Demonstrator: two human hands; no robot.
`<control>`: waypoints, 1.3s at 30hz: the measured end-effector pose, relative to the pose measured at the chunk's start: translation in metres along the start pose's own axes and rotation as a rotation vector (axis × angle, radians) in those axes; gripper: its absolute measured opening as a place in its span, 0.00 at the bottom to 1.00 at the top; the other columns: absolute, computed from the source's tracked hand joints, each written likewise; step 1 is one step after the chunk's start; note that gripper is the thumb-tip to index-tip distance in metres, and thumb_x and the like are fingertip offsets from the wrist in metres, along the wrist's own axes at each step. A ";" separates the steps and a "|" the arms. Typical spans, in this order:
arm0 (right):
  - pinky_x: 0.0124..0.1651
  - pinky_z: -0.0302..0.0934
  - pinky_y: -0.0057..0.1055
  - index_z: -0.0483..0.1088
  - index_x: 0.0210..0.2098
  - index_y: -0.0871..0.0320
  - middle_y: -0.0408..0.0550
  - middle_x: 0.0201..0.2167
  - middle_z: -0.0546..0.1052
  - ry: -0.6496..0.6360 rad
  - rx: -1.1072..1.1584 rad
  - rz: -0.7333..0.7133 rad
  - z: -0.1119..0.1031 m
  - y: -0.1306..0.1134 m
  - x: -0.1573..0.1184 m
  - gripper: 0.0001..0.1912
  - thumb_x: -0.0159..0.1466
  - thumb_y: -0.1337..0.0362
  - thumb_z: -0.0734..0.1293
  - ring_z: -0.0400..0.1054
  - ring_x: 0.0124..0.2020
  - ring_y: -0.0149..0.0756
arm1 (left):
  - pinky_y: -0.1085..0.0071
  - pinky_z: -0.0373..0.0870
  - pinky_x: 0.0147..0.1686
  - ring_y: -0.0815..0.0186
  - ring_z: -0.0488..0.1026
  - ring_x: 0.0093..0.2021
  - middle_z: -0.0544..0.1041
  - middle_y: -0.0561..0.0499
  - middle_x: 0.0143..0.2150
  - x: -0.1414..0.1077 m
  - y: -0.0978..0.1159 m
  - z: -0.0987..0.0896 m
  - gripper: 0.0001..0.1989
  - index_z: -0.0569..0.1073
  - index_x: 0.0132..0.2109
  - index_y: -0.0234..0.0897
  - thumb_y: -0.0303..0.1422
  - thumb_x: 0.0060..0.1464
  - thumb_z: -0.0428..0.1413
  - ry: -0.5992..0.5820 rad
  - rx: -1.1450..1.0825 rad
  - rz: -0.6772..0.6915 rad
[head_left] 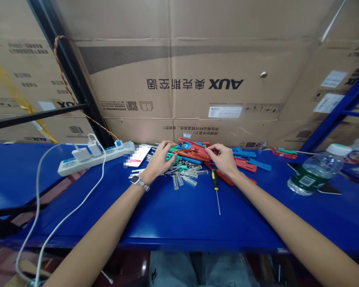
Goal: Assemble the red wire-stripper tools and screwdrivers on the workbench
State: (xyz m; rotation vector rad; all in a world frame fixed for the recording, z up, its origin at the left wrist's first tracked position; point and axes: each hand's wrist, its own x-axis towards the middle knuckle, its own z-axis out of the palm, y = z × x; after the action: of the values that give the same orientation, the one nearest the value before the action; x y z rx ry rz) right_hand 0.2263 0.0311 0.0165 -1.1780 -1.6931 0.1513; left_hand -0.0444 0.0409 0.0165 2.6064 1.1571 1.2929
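My left hand (161,159), with a metal watch (140,182) on its wrist, reaches over the left side of a pile. Its thumb and index finger are apart, beside green pieces (177,158); the other fingers are partly hidden. My right hand (223,160) pinches the right end of a red plastic clip (194,148), which lies across more red and blue clips. In front of the pile are several small screwdrivers with clear handles (189,181). A black-and-yellow screwdriver (215,181) rests near my right hand, its shaft towards me.
A white power strip (80,160) with plugs and looping cables is at the left, by a phone (139,155). Blue clips (259,163) lie to the right. A green-labelled water bottle (312,173) stands near a dark flat device (330,189). Cardboard (194,59) closes off the back.
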 end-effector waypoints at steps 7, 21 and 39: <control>0.36 0.60 0.36 0.78 0.29 0.56 0.47 0.28 0.80 -0.376 0.112 0.054 -0.021 -0.035 -0.047 0.12 0.64 0.56 0.68 0.69 0.29 0.38 | 0.52 0.64 0.63 0.51 0.67 0.62 0.70 0.44 0.62 -0.031 0.052 -0.034 0.29 0.68 0.62 0.46 0.46 0.57 0.65 -0.166 -0.023 0.134; 0.44 0.53 0.39 0.76 0.32 0.56 0.46 0.34 0.79 -0.512 -0.301 -0.099 -0.009 -0.051 -0.066 0.10 0.68 0.63 0.66 0.69 0.39 0.40 | 0.61 0.70 0.55 0.60 0.73 0.52 0.76 0.47 0.50 -0.079 0.053 -0.037 0.09 0.74 0.50 0.41 0.34 0.70 0.50 -0.364 -0.139 0.009; 0.45 0.53 0.40 0.78 0.36 0.55 0.44 0.28 0.79 -0.586 -0.482 0.020 0.003 -0.031 -0.026 0.05 0.60 0.69 0.71 0.74 0.37 0.42 | 0.68 0.70 0.38 0.63 0.74 0.37 0.75 0.49 0.42 -0.018 0.021 0.004 0.05 0.78 0.43 0.38 0.33 0.60 0.62 -0.534 -0.003 0.049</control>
State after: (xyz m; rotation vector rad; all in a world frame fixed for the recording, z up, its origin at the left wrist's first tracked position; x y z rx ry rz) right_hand 0.2043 -0.0030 0.0166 -1.6128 -2.3165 0.1083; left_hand -0.0356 0.0159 0.0080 2.7311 0.9913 0.5317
